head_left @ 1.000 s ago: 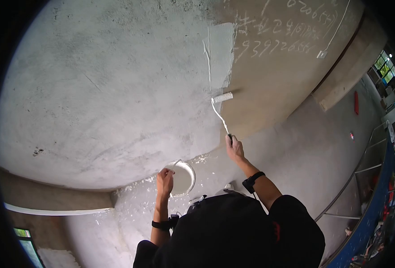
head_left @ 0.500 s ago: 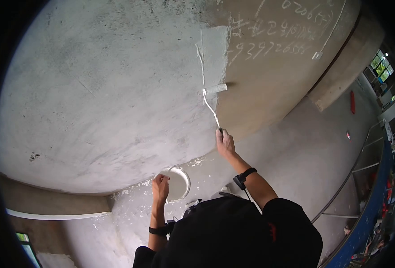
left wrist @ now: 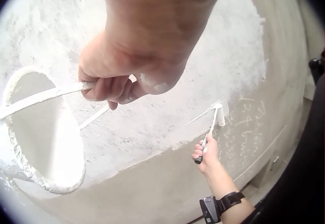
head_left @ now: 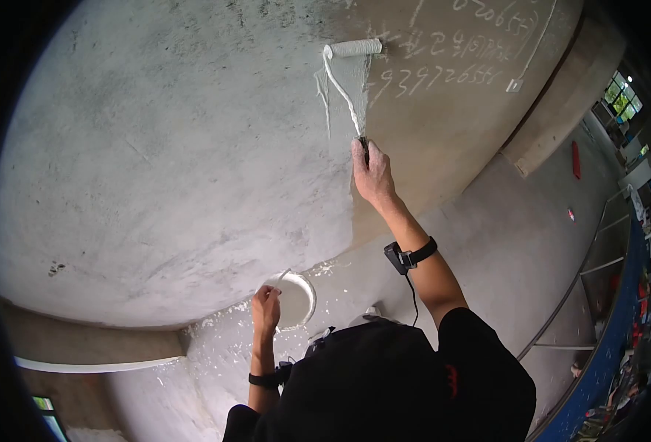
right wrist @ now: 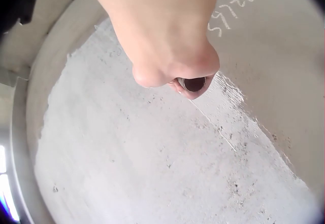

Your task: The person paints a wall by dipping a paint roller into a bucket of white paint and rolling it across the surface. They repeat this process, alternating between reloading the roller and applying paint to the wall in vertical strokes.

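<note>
My right hand (head_left: 373, 175) grips the dark handle of a paint roller (head_left: 355, 48), whose white-coated sleeve lies against the wall high up. Below it runs a fresh wet strip (head_left: 351, 81), along the border between the whitened wall (head_left: 193, 147) and bare brown wall (head_left: 428, 147). In the right wrist view, the round end of the roller handle (right wrist: 194, 84) shows inside the curled fingers. My left hand (head_left: 266, 308) holds the paint-caked bail (left wrist: 45, 99) of a white bucket (head_left: 313, 298) low beside the wall. Pale paint coats the bucket's thick rim.
Chalk writing (head_left: 443, 77) marks the brown wall right of the roller, with a socket plate (head_left: 514, 85) beyond. White splatters dot the floor (head_left: 428, 258) around the bucket. Farther right lie a red object (head_left: 576, 160) and a blue barrier (head_left: 620, 295) with rails.
My right hand has pushed the roller up the wall, from below the wet strip to its top, and the arm stretches farther. The left hand stays at the bucket's bail.
</note>
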### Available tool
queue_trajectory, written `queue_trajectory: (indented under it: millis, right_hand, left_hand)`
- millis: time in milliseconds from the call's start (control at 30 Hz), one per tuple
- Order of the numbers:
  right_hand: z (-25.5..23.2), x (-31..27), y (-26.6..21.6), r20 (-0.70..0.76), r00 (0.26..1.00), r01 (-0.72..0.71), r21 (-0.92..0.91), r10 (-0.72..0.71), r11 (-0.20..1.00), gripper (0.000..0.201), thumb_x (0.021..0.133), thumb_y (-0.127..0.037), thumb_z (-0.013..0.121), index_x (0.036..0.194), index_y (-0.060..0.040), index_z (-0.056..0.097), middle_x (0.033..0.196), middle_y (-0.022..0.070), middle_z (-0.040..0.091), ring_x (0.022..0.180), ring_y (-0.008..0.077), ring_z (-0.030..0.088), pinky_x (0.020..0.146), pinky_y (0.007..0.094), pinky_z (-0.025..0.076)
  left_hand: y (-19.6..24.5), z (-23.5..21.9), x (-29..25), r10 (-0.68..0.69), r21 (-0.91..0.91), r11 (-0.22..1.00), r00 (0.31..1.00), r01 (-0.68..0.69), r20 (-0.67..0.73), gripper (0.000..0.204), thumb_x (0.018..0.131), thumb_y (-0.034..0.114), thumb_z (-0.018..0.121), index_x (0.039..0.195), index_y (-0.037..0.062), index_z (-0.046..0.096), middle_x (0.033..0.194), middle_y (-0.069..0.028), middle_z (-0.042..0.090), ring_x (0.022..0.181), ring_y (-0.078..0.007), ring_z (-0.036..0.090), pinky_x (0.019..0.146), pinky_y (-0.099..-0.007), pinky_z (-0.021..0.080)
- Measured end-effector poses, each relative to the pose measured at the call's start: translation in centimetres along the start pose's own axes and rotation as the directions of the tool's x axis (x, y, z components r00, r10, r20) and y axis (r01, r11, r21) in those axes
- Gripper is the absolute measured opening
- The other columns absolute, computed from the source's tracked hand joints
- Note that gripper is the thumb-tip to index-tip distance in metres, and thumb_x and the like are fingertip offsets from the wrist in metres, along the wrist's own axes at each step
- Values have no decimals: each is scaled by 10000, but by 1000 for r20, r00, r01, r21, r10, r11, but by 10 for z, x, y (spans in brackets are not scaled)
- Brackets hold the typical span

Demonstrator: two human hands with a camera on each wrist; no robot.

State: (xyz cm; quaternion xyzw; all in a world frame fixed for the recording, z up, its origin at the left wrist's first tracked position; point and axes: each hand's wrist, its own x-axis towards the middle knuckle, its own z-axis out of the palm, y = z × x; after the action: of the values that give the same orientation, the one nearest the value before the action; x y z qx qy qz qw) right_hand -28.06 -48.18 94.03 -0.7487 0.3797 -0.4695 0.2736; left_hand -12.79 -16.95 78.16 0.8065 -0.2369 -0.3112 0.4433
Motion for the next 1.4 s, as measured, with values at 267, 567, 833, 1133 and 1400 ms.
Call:
queue_trajectory:
  millis: [267,567,833,1133,1400]
  right_hand:
    - [-13,12,-33,-35,999,34,22,-34,999,363,990,-312,501,818,8,522,591,183,556,545,370,562,530,441,415]
    - [14,-3,-13,-30,997,63,-40,-65,997,356,981,-297,519,807,14,516,608,211,580,584,415,596,508,458,433]
    - [38,-75,52,31,994,-104,-43,105,994,373,983,-329,508,827,9,524,657,227,600,640,433,613,545,481,451]
    - [53,-156,136,69,963,-240,-212,259,947,345,981,-354,495,866,-29,518,649,255,595,653,461,604,567,527,463]
    - [34,-120,120,-43,990,-142,-154,137,978,344,981,-370,496,918,-32,490,634,245,589,615,449,594,536,517,460]
  left_hand:
    - [4,1,2,-1,27,1000,1000,1,11,285,821,231,582,879,-39,657,692,-149,625,632,-207,575,622,-342,452]
    - [-1,0,3,13,31,999,1000,-14,4,297,822,237,576,875,-44,653,761,-193,643,719,-272,615,687,-366,468]
    - [2,0,1,-25,55,998,1000,25,-8,289,815,234,579,868,-41,654,736,-185,626,702,-266,602,683,-368,466]
    - [-1,4,6,-4,28,1000,1000,4,0,261,812,214,588,851,-34,657,644,-124,591,612,-185,551,593,-345,431]
    - [-18,1,11,24,-67,998,997,-19,73,219,820,165,564,810,-41,638,577,-43,520,522,-126,475,496,-298,367]
